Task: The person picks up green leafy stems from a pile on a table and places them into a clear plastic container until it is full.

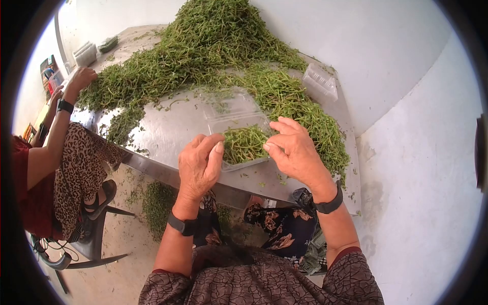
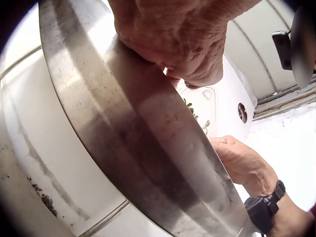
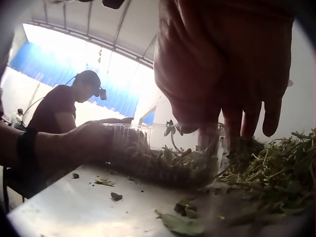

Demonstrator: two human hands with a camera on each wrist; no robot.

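A clear plastic clamshell container (image 1: pixel 238 165) stands near the table's front edge, its lid (image 1: pixel 231 107) folded back. Green leafy stems (image 1: pixel 245 142) fill its base. My left hand (image 1: pixel 197 165) grips the container's left side, thumb along the rim. In the left wrist view the left hand (image 2: pixel 173 39) hangs at the table edge, fingertips partly hidden. At the opposite side, my right hand (image 1: pixel 295 152) has thumb and index finger apart at the rim. The right wrist view shows the right hand (image 3: pixel 222 64) with fingers extended downward by the stems at the container's corner.
A large heap of green stems (image 1: pixel 213 46) covers the back and right of the metal table (image 1: pixel 168 127). More clear containers (image 1: pixel 320 84) are stacked at the right. Another person's hand (image 1: pixel 81 79) reaches into the heap at the left. A white wall (image 1: pixel 406 127) bounds the right.
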